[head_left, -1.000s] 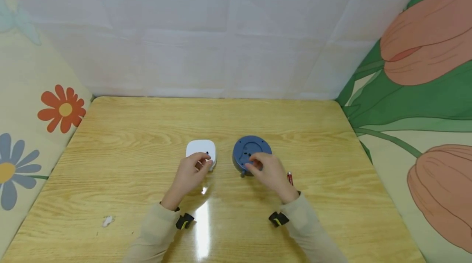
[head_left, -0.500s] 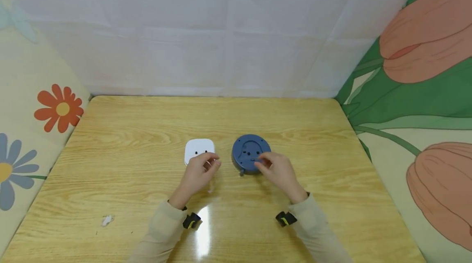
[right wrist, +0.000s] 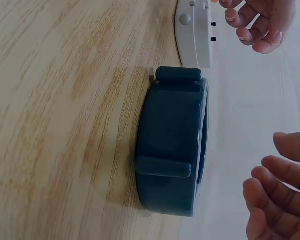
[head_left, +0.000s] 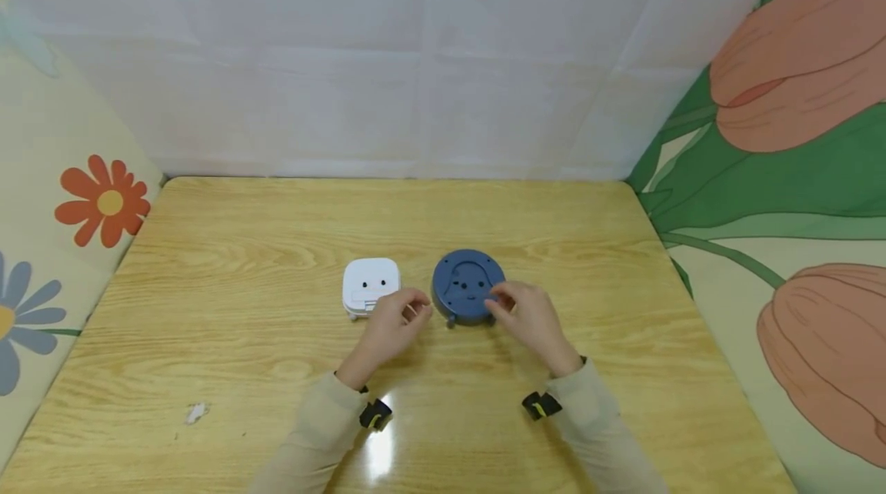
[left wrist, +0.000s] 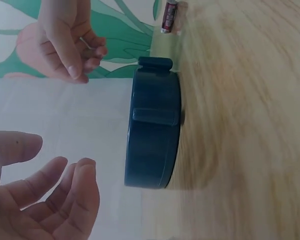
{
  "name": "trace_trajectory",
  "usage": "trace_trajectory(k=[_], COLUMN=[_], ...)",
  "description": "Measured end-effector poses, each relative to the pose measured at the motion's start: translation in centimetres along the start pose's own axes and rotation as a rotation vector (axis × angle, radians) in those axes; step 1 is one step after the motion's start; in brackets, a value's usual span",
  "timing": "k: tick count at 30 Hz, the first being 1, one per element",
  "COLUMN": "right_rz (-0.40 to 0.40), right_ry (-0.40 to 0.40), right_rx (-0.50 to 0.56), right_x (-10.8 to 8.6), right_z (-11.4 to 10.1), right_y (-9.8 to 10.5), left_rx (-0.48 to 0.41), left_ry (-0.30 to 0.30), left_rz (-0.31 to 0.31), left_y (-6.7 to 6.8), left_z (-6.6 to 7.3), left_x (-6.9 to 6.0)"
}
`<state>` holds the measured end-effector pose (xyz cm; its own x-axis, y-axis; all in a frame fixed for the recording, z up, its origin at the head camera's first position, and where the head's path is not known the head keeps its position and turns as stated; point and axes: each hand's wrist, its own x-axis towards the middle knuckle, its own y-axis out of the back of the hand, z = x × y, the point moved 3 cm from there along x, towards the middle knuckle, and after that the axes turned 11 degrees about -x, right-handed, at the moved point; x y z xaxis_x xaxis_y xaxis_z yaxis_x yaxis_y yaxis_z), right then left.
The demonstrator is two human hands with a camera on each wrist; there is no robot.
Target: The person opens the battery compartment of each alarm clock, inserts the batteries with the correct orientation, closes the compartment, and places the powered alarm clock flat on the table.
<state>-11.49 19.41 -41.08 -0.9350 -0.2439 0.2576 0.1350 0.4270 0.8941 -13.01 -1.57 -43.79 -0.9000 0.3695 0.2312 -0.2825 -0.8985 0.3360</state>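
Observation:
A round dark blue case [head_left: 460,298] with stubby feet, like a small alarm clock lying face down, rests on the table. To its left lies a rounded-square white case [head_left: 371,278] with two black knobs and a small slot. My left hand [head_left: 398,325] hovers between the two cases, its fingers loosely bent and nothing in them. Over the right edge of the blue case is my right hand [head_left: 529,321]. In the right wrist view, the right thumb and fingers [right wrist: 262,200] stand apart, holding nothing. A red battery [left wrist: 169,16] lies beyond the blue case in the left wrist view.
Both cases stand on a wood-grain table [head_left: 242,240]. A white scrap or worn patch [head_left: 197,412] shows at its front left. A white cloth [head_left: 332,94] hangs along the back edge, with flower-patterned sheets [head_left: 796,194] at the sides.
My left hand has moved right, off the white case, uncovering its knobs and slot. My right hand has drawn right from the blue case's middle and covers the battery in the head view.

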Motion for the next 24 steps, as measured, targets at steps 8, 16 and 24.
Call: trace_trajectory(k=[8, 16, 24], right_rz=[-0.027, -0.064, -0.098], right_ry=[0.034, 0.053, 0.059], right_rx=[-0.072, -0.135, -0.167], right_x=[0.6, 1.4, 2.1], right_z=[0.2, 0.6, 0.8], right_y=[-0.3, -0.8, -1.1], left_rx=[-0.024, -0.028, -0.016], left_ry=[0.159, 0.257, 0.349], left_rz=[0.019, 0.000, -0.034], left_y=[-0.8, -1.5, -2.2], left_z=[-0.7, -1.8, -3.0], left_x=[0.4, 1.5, 2.8])
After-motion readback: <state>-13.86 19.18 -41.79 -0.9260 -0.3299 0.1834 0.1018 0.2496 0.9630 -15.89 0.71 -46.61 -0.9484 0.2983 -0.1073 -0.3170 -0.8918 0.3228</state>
